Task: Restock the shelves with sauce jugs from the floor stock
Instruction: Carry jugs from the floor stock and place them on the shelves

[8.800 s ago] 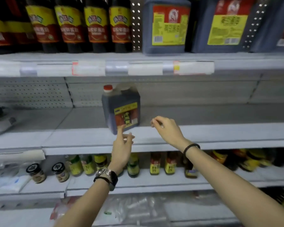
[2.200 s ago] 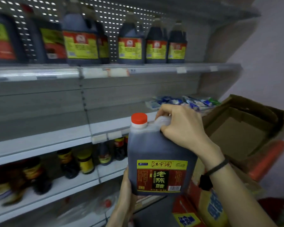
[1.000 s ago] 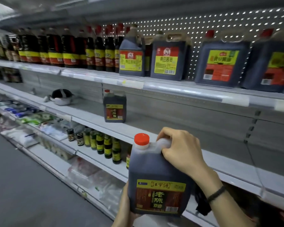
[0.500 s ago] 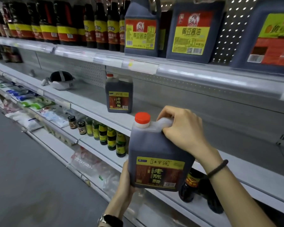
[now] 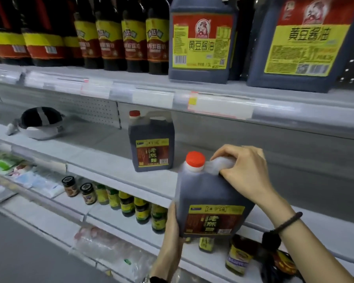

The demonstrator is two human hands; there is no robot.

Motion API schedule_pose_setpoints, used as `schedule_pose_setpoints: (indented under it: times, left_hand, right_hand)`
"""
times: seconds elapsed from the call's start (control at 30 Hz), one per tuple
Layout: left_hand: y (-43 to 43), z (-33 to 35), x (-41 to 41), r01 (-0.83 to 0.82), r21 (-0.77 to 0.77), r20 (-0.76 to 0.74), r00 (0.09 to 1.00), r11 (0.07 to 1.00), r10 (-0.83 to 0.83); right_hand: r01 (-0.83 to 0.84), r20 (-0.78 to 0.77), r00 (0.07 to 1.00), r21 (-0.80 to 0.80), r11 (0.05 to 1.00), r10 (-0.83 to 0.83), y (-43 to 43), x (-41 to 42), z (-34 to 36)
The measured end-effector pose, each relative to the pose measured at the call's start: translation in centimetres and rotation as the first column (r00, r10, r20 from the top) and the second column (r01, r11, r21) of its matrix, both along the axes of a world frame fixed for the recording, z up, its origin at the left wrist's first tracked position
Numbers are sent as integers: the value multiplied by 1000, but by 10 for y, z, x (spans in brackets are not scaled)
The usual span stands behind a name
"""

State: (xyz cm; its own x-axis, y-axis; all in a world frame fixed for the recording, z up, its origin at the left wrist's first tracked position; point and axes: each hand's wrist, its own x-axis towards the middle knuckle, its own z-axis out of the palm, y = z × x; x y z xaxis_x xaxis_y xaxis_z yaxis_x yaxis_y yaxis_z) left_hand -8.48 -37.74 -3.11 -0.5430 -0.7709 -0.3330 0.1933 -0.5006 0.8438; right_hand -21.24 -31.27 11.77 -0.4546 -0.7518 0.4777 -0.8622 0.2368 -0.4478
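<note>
While one vinegar jug (image 5: 151,148) already stood upright on the middle shelf (image 5: 102,164), the only one of its kind seen there, the restocking looked to be at an early stage. A second vinegar jug (image 5: 211,197) was not yet set down. It hung upright in the air in front of the shelf's front edge, nearer the camera and to the right of the first, not touching it. The floor stock was out of view, so how many jugs remained could not be told. Placing this one beside the first seemed the step in hand. The right hand (image 5: 243,170) gripped the pale handle (image 5: 221,163) just beside the red cap (image 5: 195,159), fingers curled tightly over it. The left hand (image 5: 172,225) cupped the jug's lower left corner from below, thumb up its side, fingers hidden underneath.
</note>
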Motion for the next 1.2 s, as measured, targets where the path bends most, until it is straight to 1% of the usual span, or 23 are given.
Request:
schedule_pose_setpoints:
  times: [0.03,0.07,0.1,0.13,0.2,0.27,0.33,0.4,0.47,0.57,0.7,0.8,0.9,1.0,1.1,1.2]
  left_hand:
    - [-15,-8,-5,10,22,7,1000,1000,-11]
    - [-25,-11,-7,9,-4,48,999,1000,-9]
    - [-37,-15,-9,47,-58,59,997,997,-44]
    - [-45,-16,-12,117,-126,111,988,985,-103]
    - [-62,-20,-15,231,-272,210,962,934,-176]
    - [-76,-17,-20,294,-360,212,950,886,-229]
    - [-96,-17,-29,291,-407,169,956,866,-241]
    - [-113,-17,-37,308,-451,174,951,838,-256]
    - [-129,-19,-46,325,-444,213,943,835,-254]
    - [-145,-20,-58,341,-426,216,938,838,-271]
    - [-158,-17,-70,357,-451,206,934,818,-293]
    - [-169,-8,-78,406,-457,250,912,791,-324]
    - [-178,-9,-85,483,-484,266,875,729,-404]
    - [-180,-11,-91,456,-491,274,890,742,-365]
    - [-186,-10,-97,433,-488,285,900,758,-330]
    - [-193,-10,-100,446,-496,293,893,745,-341]
  right_hand:
    - [22,6,1000,6,1000,-22,-11,-3,-1]
    - [46,13,999,13,999,-46,-22,-5,-2]
    - [67,22,998,12,998,-67,-32,-9,-2]
    - [82,36,996,5,997,-82,-41,-13,-2]
    - [106,81,991,15,994,-107,-54,-21,-1]
    - [112,90,990,15,994,-113,-67,-29,0]
    - [134,19,991,-29,991,-133,-79,-36,2]
    - [190,-58,980,-42,981,-193,-94,-41,2]
    - [251,-91,963,-22,968,-252,-108,-48,-2]
    - [283,-88,954,-64,957,-288,-125,-61,-10]
    - [180,-40,982,-135,974,-187,-139,-60,-14]
    - [200,13,980,-174,964,-200,-144,-60,-12]
    - [294,83,955,-105,950,-286,-152,-73,-18]
    - [328,146,936,-28,944,-320,-160,-80,-18]
    - [337,107,937,-37,941,-331,-164,-84,-20]
    - [344,85,936,-23,939,-341,-167,-87,-22]
